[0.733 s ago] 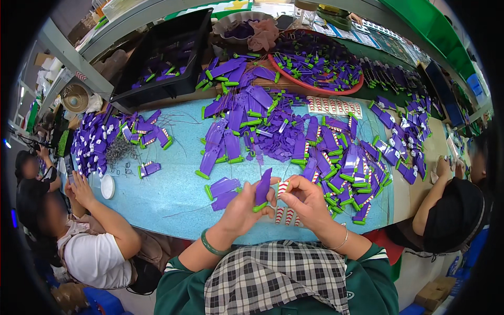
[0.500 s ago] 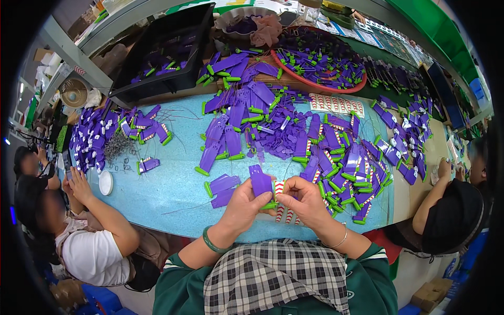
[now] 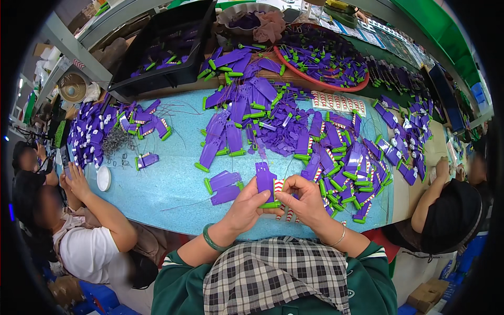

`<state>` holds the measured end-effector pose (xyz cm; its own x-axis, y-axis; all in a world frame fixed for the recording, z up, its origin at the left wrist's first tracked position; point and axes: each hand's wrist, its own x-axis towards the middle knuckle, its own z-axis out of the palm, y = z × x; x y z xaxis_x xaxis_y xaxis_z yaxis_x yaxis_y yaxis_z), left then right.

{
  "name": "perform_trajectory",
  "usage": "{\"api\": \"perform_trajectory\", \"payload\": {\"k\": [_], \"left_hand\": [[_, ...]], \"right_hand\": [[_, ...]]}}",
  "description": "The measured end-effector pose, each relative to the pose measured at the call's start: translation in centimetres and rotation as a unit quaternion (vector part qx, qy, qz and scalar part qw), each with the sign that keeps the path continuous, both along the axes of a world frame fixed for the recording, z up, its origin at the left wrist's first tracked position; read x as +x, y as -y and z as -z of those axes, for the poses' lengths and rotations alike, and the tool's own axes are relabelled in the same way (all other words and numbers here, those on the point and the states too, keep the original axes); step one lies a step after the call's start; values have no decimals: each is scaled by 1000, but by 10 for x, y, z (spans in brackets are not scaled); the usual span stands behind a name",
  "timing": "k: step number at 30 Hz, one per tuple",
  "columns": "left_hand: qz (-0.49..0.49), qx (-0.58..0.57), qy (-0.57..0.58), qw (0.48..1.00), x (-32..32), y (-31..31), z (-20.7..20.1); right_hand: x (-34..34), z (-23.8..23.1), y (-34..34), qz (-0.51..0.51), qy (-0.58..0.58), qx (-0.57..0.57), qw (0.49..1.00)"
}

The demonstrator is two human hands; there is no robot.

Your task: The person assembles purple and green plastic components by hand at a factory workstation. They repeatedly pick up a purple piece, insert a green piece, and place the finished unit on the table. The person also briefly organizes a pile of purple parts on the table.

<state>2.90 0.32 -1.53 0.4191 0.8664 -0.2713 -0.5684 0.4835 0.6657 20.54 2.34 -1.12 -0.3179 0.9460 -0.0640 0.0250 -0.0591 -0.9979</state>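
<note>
My left hand grips a flat purple plastic piece with a green end, its thumb pressed across the front. My right hand pinches a red-and-white striped sticker against the piece's right edge; its fingertips partly cover it. Below the hands, more striped stickers lie on the blue tabletop, partly hidden. Two loose purple pieces with green ends rest just left of my left hand. A heap of purple-and-green pieces, many bearing striped stickers, spreads to the right of my right hand.
A purple pile lies ahead. Behind it stand a black bin and a red-rimmed basket. A sticker sheet lies nearby. A small white bowl sits left. Co-workers sit at both sides.
The purple piece has turned more upright and its green end shows more below my left thumb. My right fingers stay at the sticker. The view has shifted slightly.
</note>
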Motion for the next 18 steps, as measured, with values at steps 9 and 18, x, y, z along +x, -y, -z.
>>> {"api": "perform_trajectory", "payload": {"k": [9, 18], "left_hand": [[29, 9, -1, 1000, -1, 0, -7], [41, 105, -146, 983, 3, 4, -4]], "right_hand": [[0, 1, 3, 21, 44, 72, 996], [1, -7, 5, 33, 82, 135, 987]]}}
